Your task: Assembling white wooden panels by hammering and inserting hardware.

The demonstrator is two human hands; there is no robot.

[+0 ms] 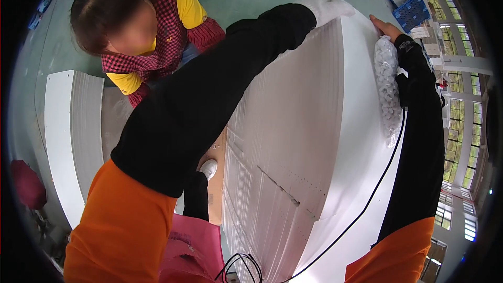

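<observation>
reaching over the big board stack [293, 126]

far left: smaller stack [81, 120]. left hand [329, 9]: gloved, at big stack's far edge. bag of white bits [386, 89] on top. right hand [386, 28]: bare, far right edge. can't tell how open either is, or if gripping.

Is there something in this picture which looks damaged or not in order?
Yes, one thing: a dark, ragged slit in the side of the large stack of white panels. It looks odd because the surrounding edges are pale and mostly even. It may be chipping or just a gap; I cannot tell which.
</observation>
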